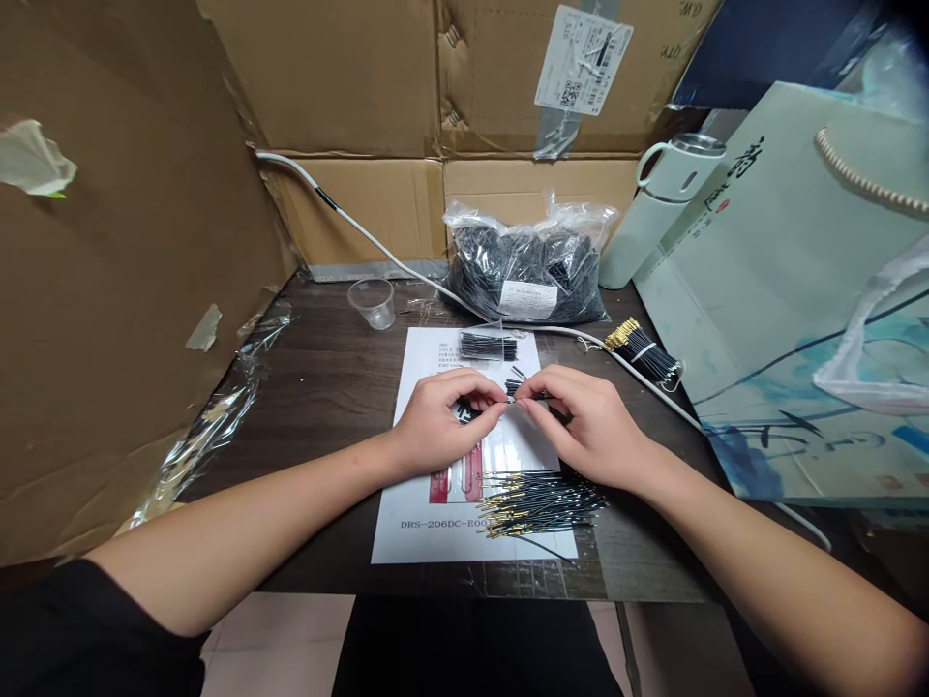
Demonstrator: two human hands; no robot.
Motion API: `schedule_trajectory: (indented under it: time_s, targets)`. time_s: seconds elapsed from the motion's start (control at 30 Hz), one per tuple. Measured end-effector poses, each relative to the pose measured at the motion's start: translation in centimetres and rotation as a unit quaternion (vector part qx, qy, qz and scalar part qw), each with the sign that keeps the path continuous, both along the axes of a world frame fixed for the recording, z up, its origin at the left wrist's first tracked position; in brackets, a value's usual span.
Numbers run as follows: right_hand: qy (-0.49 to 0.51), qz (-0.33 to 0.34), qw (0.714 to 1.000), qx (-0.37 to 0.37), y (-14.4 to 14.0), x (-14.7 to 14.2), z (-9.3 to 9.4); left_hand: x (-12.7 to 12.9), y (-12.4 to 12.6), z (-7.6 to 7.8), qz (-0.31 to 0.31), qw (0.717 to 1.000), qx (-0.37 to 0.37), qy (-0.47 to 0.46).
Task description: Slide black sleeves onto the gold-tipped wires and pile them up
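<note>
My left hand [451,414] and my right hand [584,418] meet over the printed sheet, thumb and forefinger pinched on each. A tiny dark piece shows where the fingertips come together, too small to name. Short black pieces [464,410] lie partly hidden under my left hand. Behind the fingertips, more thin black pieces [517,383] are half covered by my right hand. Nearer the table's front edge, a loose pile of thin black wires with gold-coloured ends [541,503] rests across the white paper [396,542]. A small clear bag of black pieces [488,345] sits at the paper's top.
A large clear bag of black parts [523,261] stands against the cardboard wall [348,77]. Left of it is a clear plastic cup [373,305]. A tied wire bundle [644,353], a white cable [392,254], a pale bottle [645,227] and a paper bag [791,281] occupy the right and back.
</note>
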State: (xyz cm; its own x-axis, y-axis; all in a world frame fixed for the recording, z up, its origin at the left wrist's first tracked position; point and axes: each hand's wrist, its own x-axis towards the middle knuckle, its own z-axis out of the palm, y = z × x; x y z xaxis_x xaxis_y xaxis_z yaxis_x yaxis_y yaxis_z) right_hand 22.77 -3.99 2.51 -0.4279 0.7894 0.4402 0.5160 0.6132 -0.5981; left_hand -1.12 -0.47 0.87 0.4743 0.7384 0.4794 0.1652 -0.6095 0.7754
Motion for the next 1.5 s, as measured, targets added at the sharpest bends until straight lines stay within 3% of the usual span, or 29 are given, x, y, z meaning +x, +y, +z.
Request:
schedule_trajectory:
  time_s: [0.73,1.5]
  targets:
    - [0.013,-0.007,1.000,0.020,-0.02,-0.34,-0.08,0.00,-0.01,-0.50,0.013,0.999,-0.035,-0.005]
    - [0.021,-0.013,1.000,-0.008,0.00,-0.43,-0.34,0.05,0.02,-0.36,0.018,0.999,-0.033,-0.006]
